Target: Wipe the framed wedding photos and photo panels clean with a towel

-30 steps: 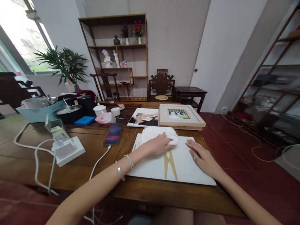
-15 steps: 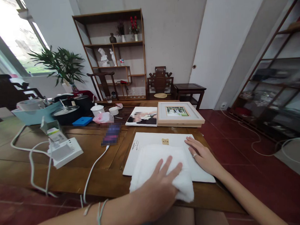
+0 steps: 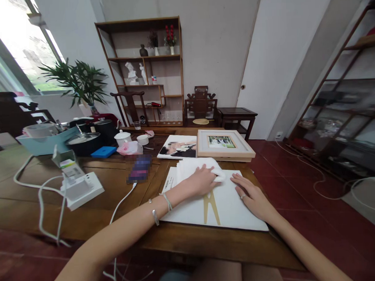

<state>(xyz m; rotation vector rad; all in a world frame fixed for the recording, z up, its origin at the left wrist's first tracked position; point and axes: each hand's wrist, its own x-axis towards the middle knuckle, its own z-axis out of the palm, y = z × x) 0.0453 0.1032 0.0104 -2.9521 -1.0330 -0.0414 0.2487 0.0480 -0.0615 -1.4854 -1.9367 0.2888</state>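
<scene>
My left hand (image 3: 203,181), with bracelets on its wrist, presses on a folded white towel (image 3: 187,168) and grips it, its fingers bent into the fabric. Under the towel lies a flat white panel (image 3: 239,212) with a printed label on its left side. A gold-coloured two-legged stand (image 3: 212,209) is attached to the panel's upward face; its upper end is hidden by the towel and hand. On the panel's right side rests my right hand (image 3: 251,195), open and flat, a ring on one finger.
Behind the panel lie a photo print (image 3: 178,147) and a light wooden picture frame (image 3: 226,145). To the left are a phone (image 3: 139,169) on a white cable, a white box (image 3: 84,189), a blue box (image 3: 103,152), pots (image 3: 83,144) and a light-blue bin (image 3: 46,143).
My left hand has slid the towel away from me, from the panel's near edge to its far edge, uncovering the stand's legs. My right hand stays in place.
</scene>
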